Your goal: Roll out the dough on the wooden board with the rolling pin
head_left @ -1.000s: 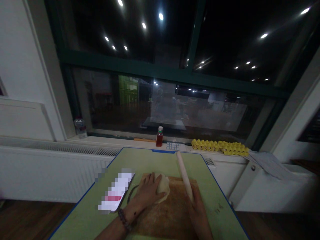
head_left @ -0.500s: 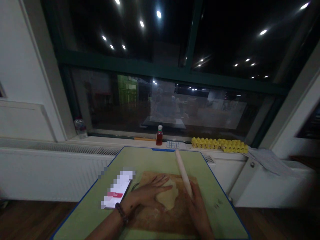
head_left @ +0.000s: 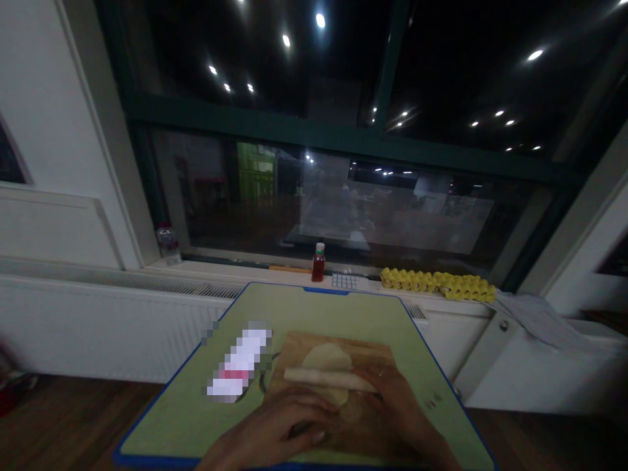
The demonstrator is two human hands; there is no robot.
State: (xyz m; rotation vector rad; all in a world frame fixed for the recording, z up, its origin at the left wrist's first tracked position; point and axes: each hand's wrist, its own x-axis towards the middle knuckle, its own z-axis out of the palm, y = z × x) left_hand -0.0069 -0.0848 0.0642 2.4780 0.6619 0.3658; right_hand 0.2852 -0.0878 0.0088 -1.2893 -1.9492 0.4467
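Observation:
A pale rolling pin [head_left: 321, 377] lies crosswise over a flat round of dough [head_left: 328, 356] on a wooden board [head_left: 377, 350]. My right hand [head_left: 392, 399] grips the pin's right end. Near the front edge of the dough, my left hand [head_left: 289, 418] is palm down with its fingers stretched to the right. Its fingertips are by the dough's near side; whether they touch it I cannot tell. The near part of the dough is partly covered by the pin and my left fingers.
The board rests on a green table [head_left: 275, 304] with a blue rim. A phone [head_left: 240, 363], its screen blurred out, lies left of the board. On the windowsill stand a small bottle of red liquid [head_left: 318, 265], a clear bottle [head_left: 169, 245] and yellow egg cartons [head_left: 436, 282].
The rolling pin has swung from pointing away at the right to lying across the dough. My left hand has drawn back off the dough toward me.

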